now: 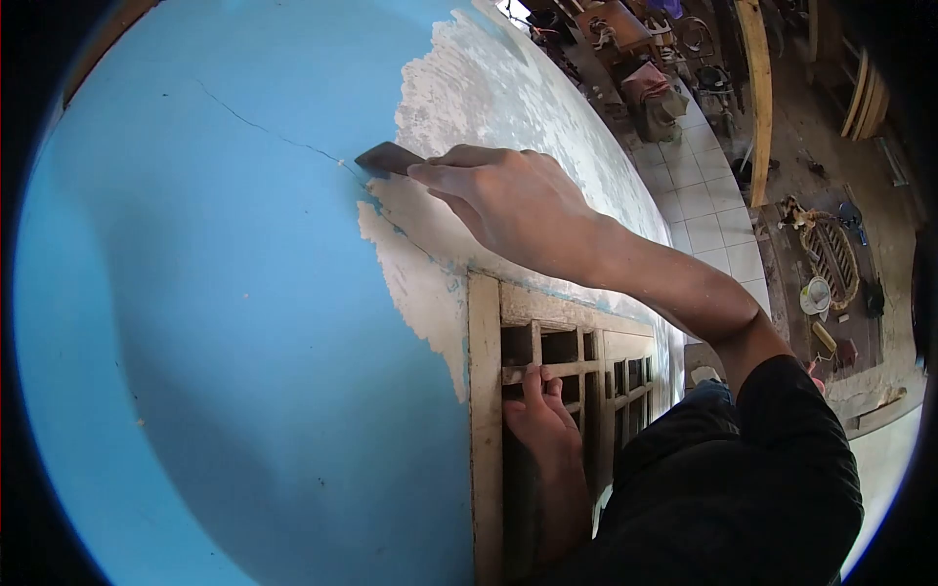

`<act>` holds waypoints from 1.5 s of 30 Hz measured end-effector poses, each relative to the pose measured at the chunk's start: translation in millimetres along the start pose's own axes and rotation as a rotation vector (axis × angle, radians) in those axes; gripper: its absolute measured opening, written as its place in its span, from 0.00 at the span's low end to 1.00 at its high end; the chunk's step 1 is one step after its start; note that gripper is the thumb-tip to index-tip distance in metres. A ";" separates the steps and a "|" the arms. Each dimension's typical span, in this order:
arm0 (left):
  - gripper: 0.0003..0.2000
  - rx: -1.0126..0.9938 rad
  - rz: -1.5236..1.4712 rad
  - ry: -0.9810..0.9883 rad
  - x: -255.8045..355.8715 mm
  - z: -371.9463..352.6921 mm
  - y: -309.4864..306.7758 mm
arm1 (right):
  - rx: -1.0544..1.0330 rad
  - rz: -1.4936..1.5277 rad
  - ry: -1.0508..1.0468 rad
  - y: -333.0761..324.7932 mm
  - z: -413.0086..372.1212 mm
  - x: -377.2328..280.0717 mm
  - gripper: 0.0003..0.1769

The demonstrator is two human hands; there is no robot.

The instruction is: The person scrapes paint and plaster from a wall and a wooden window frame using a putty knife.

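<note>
A flat dark scraper (387, 159) is gripped in my right hand (508, 200), its blade against the blue painted wall (234, 293) beside a thin crack. Around and above that hand, the paint is gone and a pale, patchy surface (459, 93) shows. My left hand (543, 415) is lower down, its fingers wrapped round a bar of the wooden lattice window frame (486, 391). A ragged strip of bare wall runs down along the left of the frame.
Far below on the right lie a tiled floor (699, 195), an upright wooden beam (757, 98), a white bucket (815, 295), a woven oval item (831, 259) and scattered tools. Clutter stands at the top right.
</note>
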State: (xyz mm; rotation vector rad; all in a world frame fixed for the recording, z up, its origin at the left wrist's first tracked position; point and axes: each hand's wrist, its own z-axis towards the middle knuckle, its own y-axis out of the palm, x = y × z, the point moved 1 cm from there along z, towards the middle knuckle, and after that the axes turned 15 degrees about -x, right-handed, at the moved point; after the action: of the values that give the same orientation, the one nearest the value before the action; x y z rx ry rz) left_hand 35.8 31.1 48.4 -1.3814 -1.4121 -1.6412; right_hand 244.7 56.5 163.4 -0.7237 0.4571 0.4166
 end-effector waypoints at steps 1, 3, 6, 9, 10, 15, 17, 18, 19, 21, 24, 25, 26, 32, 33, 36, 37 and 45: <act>0.13 0.012 -0.002 0.001 -0.3 0.1 0.0 | -0.040 0.015 0.014 -1.0 -5.2 -1.4 0.22; 0.13 0.041 -0.012 0.006 -2.0 -0.1 -0.1 | -0.125 0.045 0.036 -0.7 -21.1 -7.6 0.21; 0.11 0.079 0.028 -0.010 1.8 -1.9 7.2 | -0.091 0.043 0.026 -3.5 -25.0 -10.2 0.21; 0.12 0.077 0.020 -0.018 2.8 -2.8 8.2 | -0.110 -0.037 -0.035 -13.7 -15.8 -1.7 0.22; 0.12 0.042 0.008 -0.012 0.3 -2.0 5.2 | -0.124 -0.042 -0.033 -12.7 -15.6 0.4 0.22; 0.11 -0.019 0.025 0.020 2.6 -0.6 2.4 | -0.065 -0.003 -0.013 4.0 -31.0 -5.6 0.24; 0.11 0.046 0.014 0.009 4.4 -2.3 8.4 | -0.079 0.026 -0.015 -1.0 -18.9 -2.9 0.24; 0.11 0.077 0.007 0.003 4.5 -2.9 10.6 | -0.126 -0.003 0.002 -9.9 -19.0 -4.8 0.24; 0.11 0.054 -0.010 0.008 0.6 -0.3 8.5 | -0.147 0.013 0.014 -10.8 -20.2 -4.1 0.24; 0.11 0.009 -0.028 0.015 -5.1 4.5 -4.4 | -0.183 0.058 0.047 -7.0 -26.4 -7.2 0.24; 0.10 -0.044 -0.003 0.019 -1.1 2.5 -5.1 | -0.051 -0.007 -0.008 7.9 -35.7 -9.9 0.24; 0.10 -0.011 -0.007 0.020 -0.2 1.2 -2.9 | -0.050 -0.002 0.001 9.1 -30.2 -8.2 0.25; 0.10 0.024 -0.008 0.017 1.5 0.0 1.7 | -0.052 0.007 0.015 8.1 -19.3 -5.3 0.25; 0.10 0.016 -0.010 0.017 3.8 -0.5 3.0 | -0.181 0.024 0.082 -3.7 -20.3 -9.7 0.26; 0.10 0.006 -0.011 0.020 3.8 -0.7 4.5 | -0.146 -0.001 0.071 -1.0 -20.2 -9.2 0.26; 0.09 -0.016 -0.049 0.023 -4.1 4.9 -6.8 | -0.025 -0.053 0.031 6.7 -3.0 1.8 0.21; 0.09 0.017 -0.037 0.018 -4.0 1.9 -4.6 | 0.027 -0.080 0.014 3.2 4.1 5.0 0.19; 0.08 0.051 0.009 0.019 1.6 0.1 4.4 | -0.147 -0.001 0.071 -11.5 -16.5 -8.5 0.24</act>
State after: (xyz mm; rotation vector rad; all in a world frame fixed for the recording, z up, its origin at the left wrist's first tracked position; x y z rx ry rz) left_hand 39.3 30.2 51.5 -1.3379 -1.4248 -1.5972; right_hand 239.4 35.4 163.2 -0.8836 0.4959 0.4278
